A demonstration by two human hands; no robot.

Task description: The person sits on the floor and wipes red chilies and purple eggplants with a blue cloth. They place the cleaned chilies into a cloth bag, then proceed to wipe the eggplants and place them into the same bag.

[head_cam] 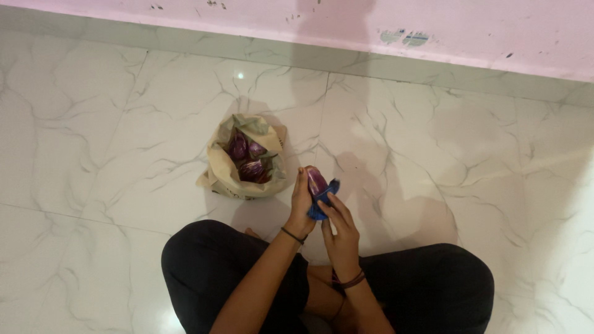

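Presently, left hand (pixel 301 204) grips a purple eggplant (pixel 317 179) upright above the lap, steadying it; right hand (pixel 339 232) presses a blue cloth (pixel 318 207) against its lower end. Open beige bag (pixel 244 162) of more eggplants (pixel 247 159) sits on the marble floor (pixel 93 136), within reach.

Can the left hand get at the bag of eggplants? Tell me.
Probably yes. The bag sits open on the floor just beyond the left hand, nothing between them; the hand, though, holds an eggplant.
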